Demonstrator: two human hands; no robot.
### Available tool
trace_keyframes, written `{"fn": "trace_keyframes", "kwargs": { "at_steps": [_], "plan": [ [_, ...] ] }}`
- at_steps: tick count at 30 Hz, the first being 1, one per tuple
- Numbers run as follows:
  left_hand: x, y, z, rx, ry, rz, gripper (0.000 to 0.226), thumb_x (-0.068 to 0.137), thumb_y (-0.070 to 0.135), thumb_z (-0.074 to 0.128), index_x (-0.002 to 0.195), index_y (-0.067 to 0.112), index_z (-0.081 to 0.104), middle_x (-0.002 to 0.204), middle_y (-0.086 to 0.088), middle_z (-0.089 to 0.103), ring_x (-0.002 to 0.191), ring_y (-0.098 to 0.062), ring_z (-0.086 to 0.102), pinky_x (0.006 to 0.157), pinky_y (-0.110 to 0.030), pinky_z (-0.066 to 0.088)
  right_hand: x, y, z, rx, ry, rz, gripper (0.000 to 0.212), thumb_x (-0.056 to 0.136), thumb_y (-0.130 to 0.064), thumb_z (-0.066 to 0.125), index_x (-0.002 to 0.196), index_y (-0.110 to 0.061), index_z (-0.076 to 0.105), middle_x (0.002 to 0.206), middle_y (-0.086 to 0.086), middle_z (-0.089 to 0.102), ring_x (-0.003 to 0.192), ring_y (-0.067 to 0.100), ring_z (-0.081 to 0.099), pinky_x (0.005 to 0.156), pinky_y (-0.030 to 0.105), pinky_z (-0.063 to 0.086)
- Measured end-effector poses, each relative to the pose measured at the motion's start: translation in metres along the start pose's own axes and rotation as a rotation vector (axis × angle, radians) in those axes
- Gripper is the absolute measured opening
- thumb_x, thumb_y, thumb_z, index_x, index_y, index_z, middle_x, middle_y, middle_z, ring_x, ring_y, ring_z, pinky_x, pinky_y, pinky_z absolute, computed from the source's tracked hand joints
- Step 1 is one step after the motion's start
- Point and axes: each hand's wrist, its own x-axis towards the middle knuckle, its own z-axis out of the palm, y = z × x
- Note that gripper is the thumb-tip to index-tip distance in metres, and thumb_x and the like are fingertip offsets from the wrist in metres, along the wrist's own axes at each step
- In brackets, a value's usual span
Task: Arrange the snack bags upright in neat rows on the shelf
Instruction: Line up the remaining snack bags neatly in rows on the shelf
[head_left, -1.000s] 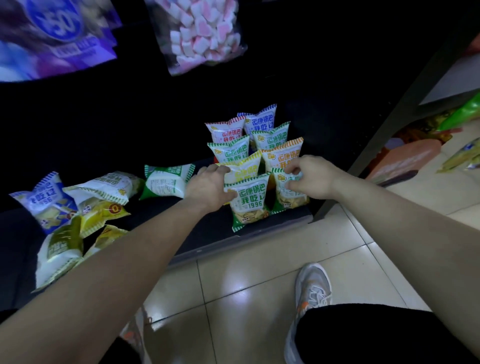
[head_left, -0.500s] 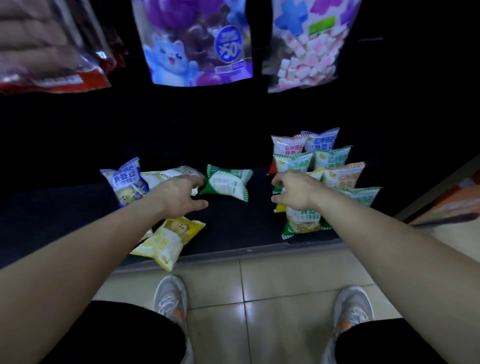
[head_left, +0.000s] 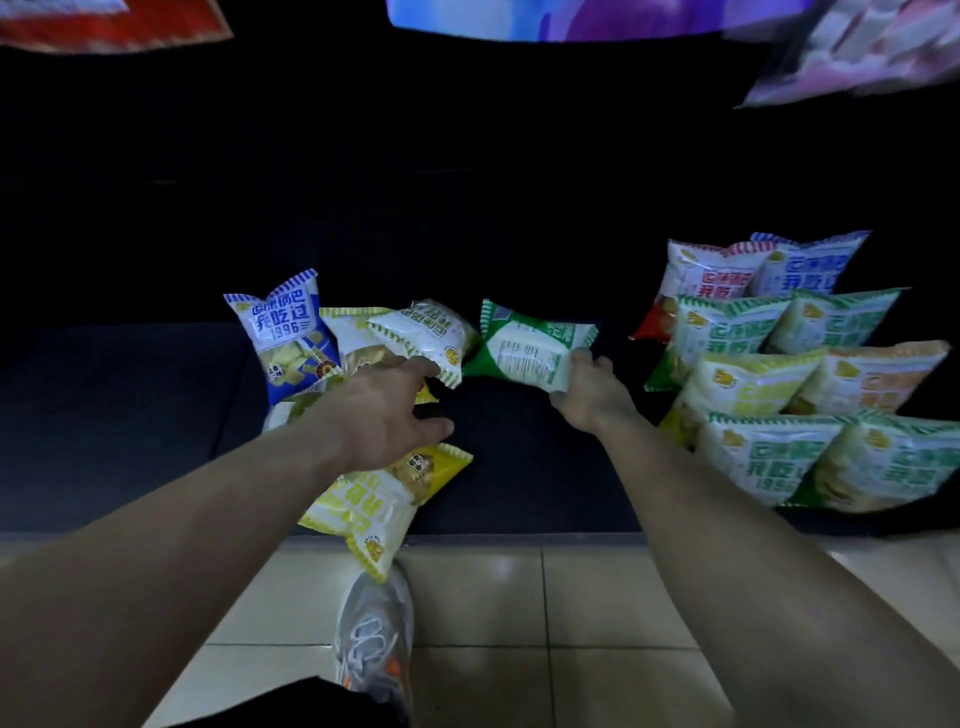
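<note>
Several snack bags stand upright in two neat rows (head_left: 779, 364) at the right of the dark shelf (head_left: 519, 467). A loose pile lies at the left: a blue bag (head_left: 285, 332), a pale green-edged bag (head_left: 421, 332) and a yellow bag (head_left: 384, 499) that hangs over the shelf's front edge. Between pile and rows, a green bag (head_left: 524, 345) lies on its side. My right hand (head_left: 587, 395) grips its right end. My left hand (head_left: 384, 410) is spread over the pile, its fingertips at the pale bag's lower corner, thumb apart.
Large hanging bags (head_left: 571, 21) show blurred along the top. Below the shelf's front lip (head_left: 519, 538) are pale floor tiles (head_left: 597, 597) and my shoe (head_left: 374, 639). The shelf back is dark.
My right hand left the upright rows, moved left and took hold of the lying green bag. My left hand reached further into the loose pile. The camera came closer.
</note>
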Motion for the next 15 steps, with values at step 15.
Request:
{"fn": "trace_keyframes", "kwargs": {
  "at_steps": [15],
  "plan": [
    [0.002,0.03,-0.002,-0.026,-0.014,0.004,0.067,0.086,0.052,0.062,0.143,0.026,0.039,0.14,0.0,0.049,0.125,-0.02,0.047,0.099,-0.033,0.041,-0.021,0.019,-0.04,0.001,0.426,-0.295,0.027,0.098,-0.025,0.056,0.116,-0.008,0.066,0.094,0.017,0.068,0.084,0.034,0.065,0.071,0.04,0.054]
  ]
}}
